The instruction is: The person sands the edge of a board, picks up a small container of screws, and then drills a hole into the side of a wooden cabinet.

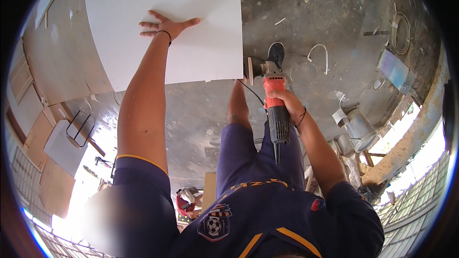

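A large white board (205,0) lies in front of me, its right edge running away from me. Flat on its surface rests my left hand (169,26), fingers spread. My right hand (278,98) is wrapped round the body of a red and black angle grinder (275,85). The grinder's disc (250,68) stands upright beside the near right corner of the board; whether it touches the edge I cannot tell. From the grinder's rear end a black cord guard points toward me.
Grey concrete floor (344,0) spreads to the right, with a coiled cable (400,33), a loose white strip (318,52) and a metal can (359,129). A brown board (57,67) lies to the left. My shoe (276,53) stands just beyond the grinder.
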Tool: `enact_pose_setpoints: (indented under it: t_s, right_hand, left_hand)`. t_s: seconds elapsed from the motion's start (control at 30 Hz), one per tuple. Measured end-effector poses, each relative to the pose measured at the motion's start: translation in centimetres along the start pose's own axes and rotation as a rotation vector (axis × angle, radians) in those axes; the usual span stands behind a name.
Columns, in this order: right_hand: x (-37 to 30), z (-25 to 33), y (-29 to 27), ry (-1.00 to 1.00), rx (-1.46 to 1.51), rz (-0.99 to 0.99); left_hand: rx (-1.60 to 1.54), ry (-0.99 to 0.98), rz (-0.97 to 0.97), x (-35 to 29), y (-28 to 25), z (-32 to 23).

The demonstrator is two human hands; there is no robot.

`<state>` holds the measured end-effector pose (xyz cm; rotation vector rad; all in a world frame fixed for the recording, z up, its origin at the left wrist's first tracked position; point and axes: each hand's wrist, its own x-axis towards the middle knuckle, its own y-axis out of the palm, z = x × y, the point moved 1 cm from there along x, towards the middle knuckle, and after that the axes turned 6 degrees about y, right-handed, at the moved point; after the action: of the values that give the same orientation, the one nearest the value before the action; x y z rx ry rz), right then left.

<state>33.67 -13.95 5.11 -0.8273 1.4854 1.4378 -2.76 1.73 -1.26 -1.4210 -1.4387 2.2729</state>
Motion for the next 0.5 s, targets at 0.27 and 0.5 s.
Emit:
enact_pose_setpoints:
  t_s: [0.27,0.5]
  right_hand:
    - [0.8,0.1,1.0,0.188,0.064,0.01]
    - [0.8,0.0,1.6,0.203,0.1,-0.027]
  left_hand:
    - [-0.041,0.011,0.001,-0.2,0.0,0.0]
    - [-0.042,0.022,-0.005,-0.1,0.2,-0.2]
